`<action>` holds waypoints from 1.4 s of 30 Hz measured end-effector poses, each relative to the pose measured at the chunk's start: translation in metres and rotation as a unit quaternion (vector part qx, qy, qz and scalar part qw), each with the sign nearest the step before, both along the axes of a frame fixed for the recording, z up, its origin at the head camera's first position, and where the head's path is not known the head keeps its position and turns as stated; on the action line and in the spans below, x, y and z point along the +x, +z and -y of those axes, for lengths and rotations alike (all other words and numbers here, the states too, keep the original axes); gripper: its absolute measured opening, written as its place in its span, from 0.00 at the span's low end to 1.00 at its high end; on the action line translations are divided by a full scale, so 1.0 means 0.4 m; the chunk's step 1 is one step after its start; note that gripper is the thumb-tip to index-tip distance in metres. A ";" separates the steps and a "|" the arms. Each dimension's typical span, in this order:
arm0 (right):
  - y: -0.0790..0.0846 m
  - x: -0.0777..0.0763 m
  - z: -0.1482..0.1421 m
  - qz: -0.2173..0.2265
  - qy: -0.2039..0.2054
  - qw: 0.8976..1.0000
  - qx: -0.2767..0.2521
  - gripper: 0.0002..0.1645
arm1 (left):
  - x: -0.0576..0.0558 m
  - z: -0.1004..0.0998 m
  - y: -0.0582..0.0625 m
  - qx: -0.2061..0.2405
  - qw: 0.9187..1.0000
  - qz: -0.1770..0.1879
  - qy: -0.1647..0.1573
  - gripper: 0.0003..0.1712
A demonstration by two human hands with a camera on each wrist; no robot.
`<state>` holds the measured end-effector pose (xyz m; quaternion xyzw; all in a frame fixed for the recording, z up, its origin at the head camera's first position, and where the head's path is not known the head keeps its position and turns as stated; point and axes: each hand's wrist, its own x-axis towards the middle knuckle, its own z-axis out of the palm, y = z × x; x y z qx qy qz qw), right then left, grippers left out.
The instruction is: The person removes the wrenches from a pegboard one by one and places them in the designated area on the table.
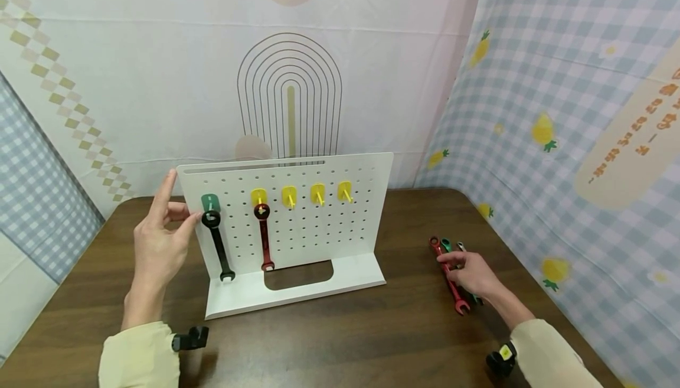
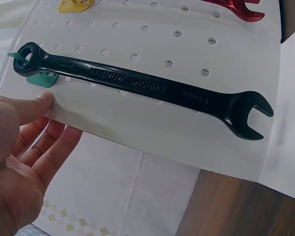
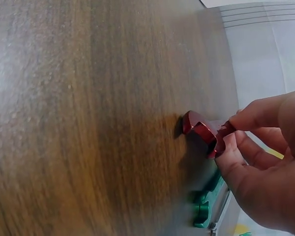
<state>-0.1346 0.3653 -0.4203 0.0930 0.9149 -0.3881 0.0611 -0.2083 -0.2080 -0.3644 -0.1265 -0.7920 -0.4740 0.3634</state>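
Note:
My left hand [image 1: 160,240] grips the left edge of a white pegboard [image 1: 366,228], thumb on the front and fingers behind. Just beside the thumb, a black combination wrench [image 2: 137,81] hangs by its ring end from a green hook [image 1: 210,201]. A dark red wrench [image 1: 265,240] hangs from the first yellow hook [image 1: 258,195]. At the right of the table, my right hand [image 1: 470,271] pinches a bright red wrench [image 1: 455,293] between thumb and fingers. A green wrench [image 3: 202,212] and a silver wrench [image 1: 461,246] lie right beside it, partly hidden by the hand.
Three more yellow hooks [image 1: 317,194] on the board carry nothing. The board's base has a cut-out slot and stands on the brown wooden table [image 1: 329,341]. Patterned cloth [image 1: 531,110] hangs behind the table and close along its right side.

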 end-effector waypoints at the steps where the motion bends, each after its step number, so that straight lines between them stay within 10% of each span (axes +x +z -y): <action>1: 0.000 0.000 0.000 0.001 -0.002 1.000 0.002 0.25 | 0.000 -0.001 0.000 0.000 1.000 0.000 -0.001 0.54; 42: -0.001 -0.007 0.005 -0.036 0.007 0.992 0.121 0.22 | 0.008 -0.003 0.004 -0.011 1.000 0.017 0.012 0.53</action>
